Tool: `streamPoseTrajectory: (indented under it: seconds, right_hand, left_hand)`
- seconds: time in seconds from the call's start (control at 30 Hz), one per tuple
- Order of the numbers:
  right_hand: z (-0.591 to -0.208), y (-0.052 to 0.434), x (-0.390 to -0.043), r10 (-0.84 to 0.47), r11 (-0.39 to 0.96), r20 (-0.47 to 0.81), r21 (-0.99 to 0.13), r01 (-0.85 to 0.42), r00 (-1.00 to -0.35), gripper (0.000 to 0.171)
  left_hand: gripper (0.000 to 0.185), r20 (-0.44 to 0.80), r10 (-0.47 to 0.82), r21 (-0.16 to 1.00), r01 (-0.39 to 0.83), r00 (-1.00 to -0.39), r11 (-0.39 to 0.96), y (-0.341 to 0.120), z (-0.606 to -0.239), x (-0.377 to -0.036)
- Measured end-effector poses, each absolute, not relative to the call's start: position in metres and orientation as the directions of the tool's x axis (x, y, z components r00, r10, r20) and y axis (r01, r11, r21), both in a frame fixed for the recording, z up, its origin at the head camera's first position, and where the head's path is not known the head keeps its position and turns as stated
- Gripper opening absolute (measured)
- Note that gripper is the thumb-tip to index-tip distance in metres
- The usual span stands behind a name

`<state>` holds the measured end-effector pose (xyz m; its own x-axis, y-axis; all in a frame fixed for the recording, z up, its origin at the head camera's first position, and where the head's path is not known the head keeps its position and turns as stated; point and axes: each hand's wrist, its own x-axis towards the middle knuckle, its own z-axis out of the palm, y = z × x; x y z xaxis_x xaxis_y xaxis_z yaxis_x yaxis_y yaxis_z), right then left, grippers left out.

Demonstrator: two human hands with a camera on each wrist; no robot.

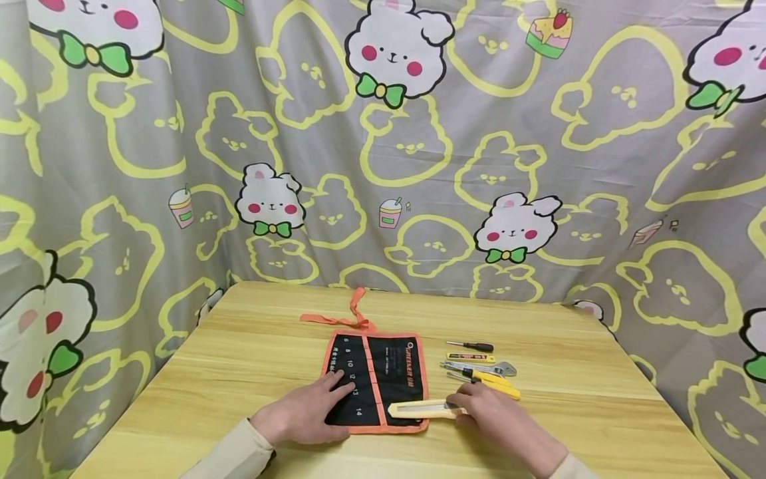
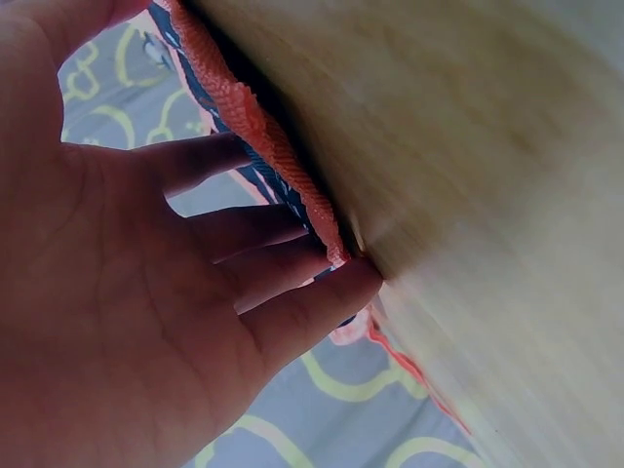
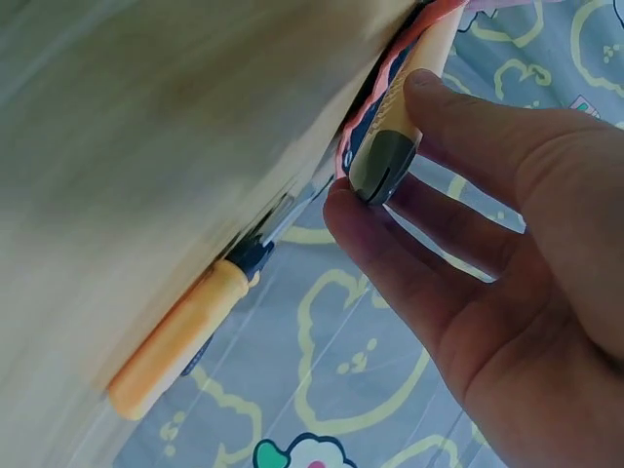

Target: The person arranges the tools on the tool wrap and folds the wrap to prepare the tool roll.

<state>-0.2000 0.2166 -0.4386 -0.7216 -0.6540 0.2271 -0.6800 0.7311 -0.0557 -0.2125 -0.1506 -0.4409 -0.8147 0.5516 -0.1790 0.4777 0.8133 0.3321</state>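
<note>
From the head view, the black tool roll (image 1: 374,379) with orange trim lies unrolled and flat on the desk (image 1: 239,372), and its numbered pockets look empty, so I judge the filling has barely begun: the left hand (image 1: 308,414) lies spread on the left half, fingers straight, pressing the cloth down, while the right hand (image 1: 493,416) pinches one end of a pale yellow tool (image 1: 426,408) lying across the roll's lower right corner. The screwdriver (image 1: 473,346), the adjustable wrench (image 1: 481,366) and the yellow-handled pliers (image 1: 493,384) lie just beside the roll on its right, not yet stowed (a tight little cluster, close to the right hand's knuckles). Bare desk opens to the left and behind; the near edge lies close under both wrists. The left wrist view shows straight fingers (image 2: 253,283) against the orange hem (image 2: 258,122). In the right wrist view, thumb and fingertips (image 3: 375,244) clamp the tool's grey end cap (image 3: 382,161), with a yellow handle (image 3: 180,336) near.
</note>
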Motion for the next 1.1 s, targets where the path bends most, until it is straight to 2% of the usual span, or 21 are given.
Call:
streamPoseTrajectory:
  seconds: [0.13, 0.57, 1.1]
  right_hand:
    - [-0.438, 0.213, -0.201, -0.672, 0.713, 0.221, -0.067, -0.698, -0.707, 0.022]
    - [-0.437, 0.199, -0.201, -0.652, 0.730, 0.148, -0.144, -0.668, -0.744, 0.023]
    - [-0.441, 0.174, -0.202, -0.679, 0.709, 0.120, -0.150, -0.689, -0.724, 0.023]
  left_hand:
    - [0.080, -0.177, 0.550, 0.320, 0.481, -0.816, 0.816, -0.150, -0.442, -0.213]
    - [0.080, -0.181, 0.554, 0.321, 0.484, -0.813, 0.814, -0.151, -0.441, -0.213]
    - [0.080, -0.204, 0.540, 0.333, 0.460, -0.817, 0.823, -0.150, -0.443, -0.214]
